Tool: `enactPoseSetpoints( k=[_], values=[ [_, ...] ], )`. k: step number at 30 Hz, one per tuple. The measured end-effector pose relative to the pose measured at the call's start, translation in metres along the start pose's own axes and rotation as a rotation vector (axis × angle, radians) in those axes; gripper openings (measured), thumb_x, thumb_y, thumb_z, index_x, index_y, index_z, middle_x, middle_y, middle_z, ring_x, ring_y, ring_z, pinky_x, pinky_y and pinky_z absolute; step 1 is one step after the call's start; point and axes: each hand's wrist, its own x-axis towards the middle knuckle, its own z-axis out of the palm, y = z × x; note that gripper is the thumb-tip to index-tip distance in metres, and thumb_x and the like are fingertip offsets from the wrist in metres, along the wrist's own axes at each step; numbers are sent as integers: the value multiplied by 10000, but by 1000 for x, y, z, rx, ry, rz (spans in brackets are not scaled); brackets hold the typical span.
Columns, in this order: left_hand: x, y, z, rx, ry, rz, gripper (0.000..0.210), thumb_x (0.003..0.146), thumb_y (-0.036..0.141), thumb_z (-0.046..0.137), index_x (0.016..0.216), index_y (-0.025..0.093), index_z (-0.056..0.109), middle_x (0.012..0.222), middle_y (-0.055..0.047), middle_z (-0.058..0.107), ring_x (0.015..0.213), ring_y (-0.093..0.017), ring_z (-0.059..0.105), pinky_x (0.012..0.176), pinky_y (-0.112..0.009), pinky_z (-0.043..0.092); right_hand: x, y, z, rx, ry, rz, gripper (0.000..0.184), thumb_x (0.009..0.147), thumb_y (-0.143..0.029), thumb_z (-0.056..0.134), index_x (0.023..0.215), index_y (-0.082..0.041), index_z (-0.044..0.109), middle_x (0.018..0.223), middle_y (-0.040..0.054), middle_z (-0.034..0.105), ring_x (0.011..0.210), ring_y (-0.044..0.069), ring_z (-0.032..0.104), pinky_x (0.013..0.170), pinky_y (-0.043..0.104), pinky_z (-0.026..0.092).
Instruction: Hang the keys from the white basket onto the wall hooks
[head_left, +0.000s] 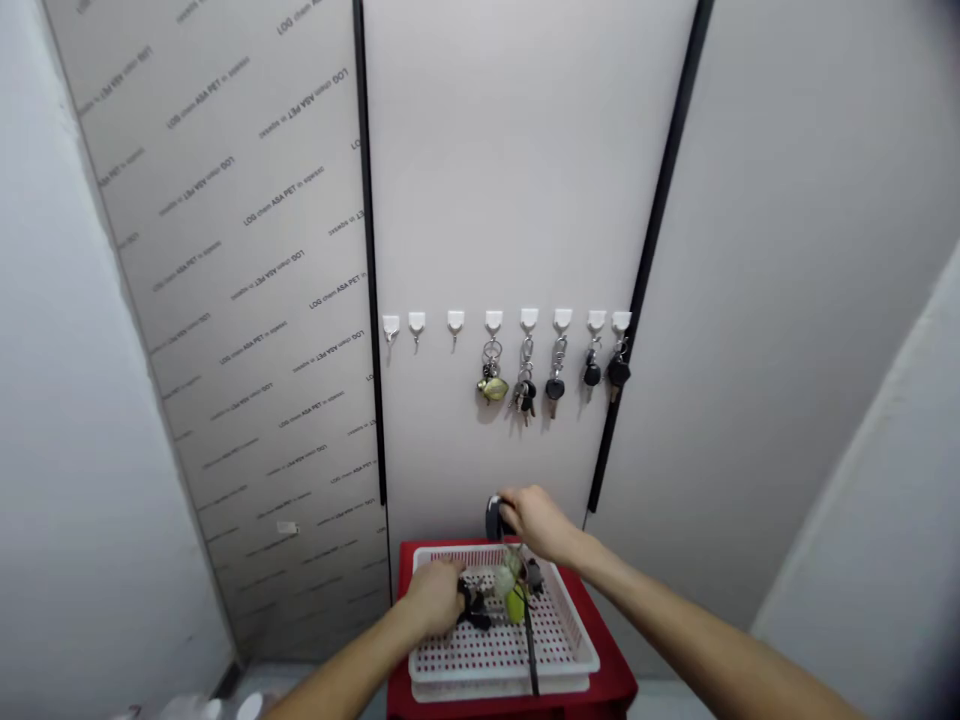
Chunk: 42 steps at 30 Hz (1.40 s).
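My right hand [536,520], fingers closed, grips a keychain by its dark, rounded part [494,518] above the basket's far edge. Beneath it are a clear round charm [504,580] and a yellow-green piece [515,604]; whether both belong to the keychain is unclear. Inside the white basket [577,650], my left hand [435,597] is closed at a bunch of black keys [474,608], its fingertips partly hidden. Another small dark bunch [535,577] lies to the right. A long black strap [531,645] runs down to the basket's near rim.
The basket rests on a red-covered stand [611,670]. On the wall is a row of white hooks [493,320]; several on the right carry keys [555,388], and three on the left carry none. White bottle tops [251,706] show at the lower left.
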Motion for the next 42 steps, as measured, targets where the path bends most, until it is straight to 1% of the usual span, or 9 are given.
enactPoseSetpoints(
  k=[4, 8, 12, 16, 22, 26, 32, 35, 42],
  values=[
    [16, 18, -35, 92, 193, 105, 341, 616, 174, 384, 942, 196, 481, 955, -45, 515, 859, -149, 470, 750, -236, 343, -15, 9, 20, -79, -39, 29, 245, 691, -188, 309, 684, -159, 552, 671, 59, 594, 615, 120, 523, 528, 196, 304],
    [47, 56, -95, -44, 502, 157, 335, 654, 266, 375, 965, 163, 443, 906, -52, 520, 790, -122, 478, 726, -222, 350, -19, 6, 42, -163, -115, 11, 219, 671, -205, 358, 714, -166, 570, 745, 77, 599, 679, 160, 540, 551, 214, 331],
    [74, 93, -144, -216, 770, 29, 446, 622, 419, 403, 1004, 190, 381, 989, -52, 477, 848, -139, 461, 695, -235, 359, -20, -4, 68, -248, -207, -57, 222, 649, -140, 376, 726, -151, 584, 755, 92, 594, 660, 165, 545, 535, 211, 350],
    [90, 110, -159, -254, 763, -128, 511, 563, 500, 423, 977, 201, 395, 967, -63, 500, 880, -180, 456, 654, -264, 364, -19, -15, 78, -283, -263, -116, 223, 632, -124, 394, 740, -130, 590, 769, 102, 586, 644, 180, 546, 511, 222, 361],
    [98, 117, -159, -237, 753, -146, 249, 583, 382, 428, 760, 222, 498, 823, -32, 558, 779, -172, 497, 600, -258, 362, -15, -9, 82, -176, -267, -215, 237, 575, -130, 423, 750, -143, 584, 780, 79, 582, 676, 172, 534, 554, 225, 373],
    [99, 117, -165, -297, 709, -92, 157, 565, 292, 442, 693, 219, 499, 720, 1, 565, 664, -131, 499, 537, -218, 350, 4, 13, 46, 70, -57, -205, 262, 591, -149, 413, 801, -171, 567, 787, 34, 582, 668, 113, 515, 603, 183, 367],
    [102, 112, -172, -472, 730, 16, 73, 524, 209, 472, 588, 178, 488, 592, 24, 522, 534, -78, 442, 492, -180, 322, 61, 36, -72, 169, 786, 219, 355, 663, -312, 377, 921, -106, 506, 868, 86, 551, 641, 115, 491, 656, 227, 356],
    [104, 111, -174, -590, 725, 84, 49, 511, 192, 480, 549, 165, 467, 532, 35, 482, 485, -63, 411, 471, -174, 311, 81, 37, -101, 141, 793, 352, 362, 623, -365, 420, 881, -138, 534, 803, 75, 574, 694, 149, 500, 626, 241, 350],
    [98, 116, -187, -857, 655, 175, 98, 501, 173, 493, 491, 152, 398, 452, 54, 409, 417, -46, 381, 425, -167, 295, 94, 31, -104, 140, 695, 454, 250, 628, -340, 374, 586, -166, 548, 581, 38, 563, 579, 129, 491, 506, 211, 315]
  ],
)
